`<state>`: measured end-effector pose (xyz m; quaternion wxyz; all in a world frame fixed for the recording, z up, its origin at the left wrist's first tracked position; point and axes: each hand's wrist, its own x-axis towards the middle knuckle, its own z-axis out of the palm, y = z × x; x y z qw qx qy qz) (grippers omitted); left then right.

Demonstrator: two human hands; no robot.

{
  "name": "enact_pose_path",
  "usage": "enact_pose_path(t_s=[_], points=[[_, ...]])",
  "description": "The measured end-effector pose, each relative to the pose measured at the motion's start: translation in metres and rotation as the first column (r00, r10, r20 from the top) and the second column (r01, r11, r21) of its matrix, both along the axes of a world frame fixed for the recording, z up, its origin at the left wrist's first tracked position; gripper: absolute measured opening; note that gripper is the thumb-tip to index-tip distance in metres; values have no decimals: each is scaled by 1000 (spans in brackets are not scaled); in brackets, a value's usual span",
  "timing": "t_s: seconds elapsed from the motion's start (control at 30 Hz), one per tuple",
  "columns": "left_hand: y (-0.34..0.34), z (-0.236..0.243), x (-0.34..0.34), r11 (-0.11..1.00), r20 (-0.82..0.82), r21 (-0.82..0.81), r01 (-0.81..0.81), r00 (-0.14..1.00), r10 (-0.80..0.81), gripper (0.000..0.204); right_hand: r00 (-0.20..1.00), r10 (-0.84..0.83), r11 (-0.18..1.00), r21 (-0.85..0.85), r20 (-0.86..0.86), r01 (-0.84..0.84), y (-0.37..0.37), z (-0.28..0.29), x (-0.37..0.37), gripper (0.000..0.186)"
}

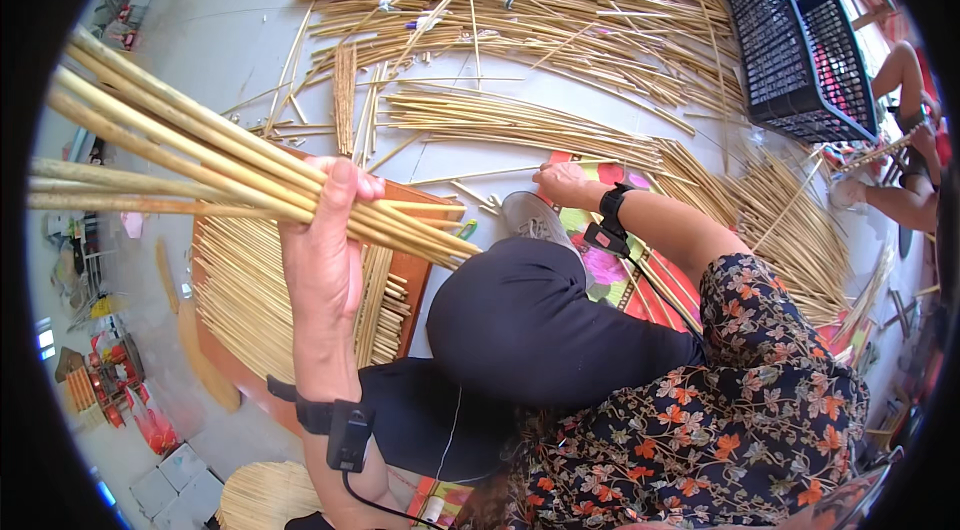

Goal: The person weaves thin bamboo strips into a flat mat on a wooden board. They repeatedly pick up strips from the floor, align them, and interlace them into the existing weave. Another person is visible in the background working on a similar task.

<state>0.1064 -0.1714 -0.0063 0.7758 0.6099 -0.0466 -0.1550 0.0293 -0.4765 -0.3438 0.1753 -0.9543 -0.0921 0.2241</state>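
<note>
My left hand (pixel 328 240) is closed around a bundle of several long, straw-coloured cane stalks (pixel 220 155). The bundle is raised and slants from the upper left down toward my knee, its stalks fanning apart at the far left. Further off and to the right, my right hand (pixel 563 184) is low, with its fingers curled in beside the shoe. One thin cane stalk (pixel 480 173) runs from the left up to these fingers, which appear to grip its end. Below my left hand, more cut stalks (pixel 240 300) lie in rows on a reddish-brown board (pixel 415 305).
Large heaps of loose stalks (pixel 560 20) cover the floor ahead. A black plastic crate (pixel 800 55) stands at the far right, near another person's arm and leg (pixel 900 120). A bright flowered sheet (pixel 600 220) lies by my shoe (pixel 530 215). A short bound bundle (pixel 345 100) lies beyond the board.
</note>
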Motion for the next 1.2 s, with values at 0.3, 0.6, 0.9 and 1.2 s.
enact_pose_path(t_s=[0.3, 0.6, 0.9, 1.2], points=[[1, 7, 23, 996, -113, 65, -62, 991, 69, 14, 987, -156, 986, 48, -40, 158, -21, 20, 53, 27], [-12, -3, 36, 995, -131, 73, -66, 989, 75, 14, 991, -134, 953, -275, 7, 131, -47, 43, 81, 127], [-24, -11, 43, 995, -133, 23, -97, 986, 99, 10, 970, -108, 961, -228, 216, 158, -36, -5, 91, 58], [-19, -13, 42, 992, -134, 4, -124, 983, 123, 9, 975, -130, 936, -303, 180, 180, -37, -22, 110, 27]])
